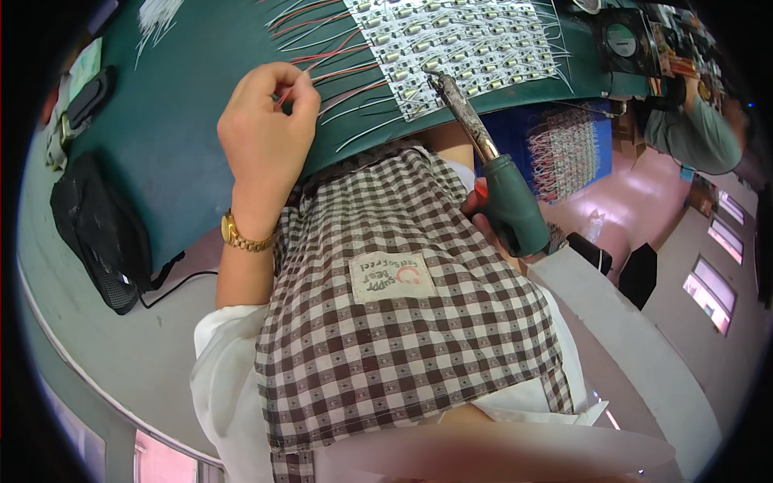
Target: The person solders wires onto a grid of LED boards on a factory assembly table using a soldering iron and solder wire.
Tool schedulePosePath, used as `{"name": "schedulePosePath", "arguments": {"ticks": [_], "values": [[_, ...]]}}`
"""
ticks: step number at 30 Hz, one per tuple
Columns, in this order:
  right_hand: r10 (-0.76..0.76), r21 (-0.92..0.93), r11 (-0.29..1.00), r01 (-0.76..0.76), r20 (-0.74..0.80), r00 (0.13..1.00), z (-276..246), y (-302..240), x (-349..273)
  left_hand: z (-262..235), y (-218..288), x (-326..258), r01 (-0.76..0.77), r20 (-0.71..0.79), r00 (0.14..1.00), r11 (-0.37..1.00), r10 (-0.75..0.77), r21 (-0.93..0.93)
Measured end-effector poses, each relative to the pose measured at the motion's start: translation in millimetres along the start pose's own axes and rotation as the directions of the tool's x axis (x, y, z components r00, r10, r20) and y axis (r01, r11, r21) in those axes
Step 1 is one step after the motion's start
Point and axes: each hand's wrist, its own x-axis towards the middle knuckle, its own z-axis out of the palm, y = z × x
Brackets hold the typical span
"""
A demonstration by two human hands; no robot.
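My left hand (270,129) is closed in a pinch on a thin red wire (283,98), beside the left edge of a white circuit board panel (463,56). The panel carries rows of small components, with red, white and dark wires sticking out from its left side. A soldering iron (515,205) with a green handle is in my right hand (478,208), which is mostly hidden behind the handle. The iron's dark metal shaft slants up to the left, and its bent tip is over the panel's lower part. Whether the tip touches a joint I cannot tell.
The panel lies on a green work surface (185,121). White wires (157,20) lie at the far left, and a black bag (97,229) is left of the table. A blue bin (523,133) holds more wired boards at the right. Another person's arm (692,133) shows far right.
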Motion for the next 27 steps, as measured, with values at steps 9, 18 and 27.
{"name": "schedulePosePath", "arguments": {"ticks": [9,18,27], "values": [[-0.809,-0.153,0.476,0.866,0.310,0.499,-3,35,26,54,21,-16,-0.293,0.236,0.921,0.951,0.309,-0.100],[-0.815,-0.172,0.466,0.868,0.297,0.497,1,34,45,76,29,-14,-0.513,0.329,0.800,0.856,0.502,-0.058],[-0.844,-0.020,0.485,0.874,0.253,0.474,-3,35,45,50,18,-11,-0.061,0.277,0.949,0.948,0.152,-0.314]]}}
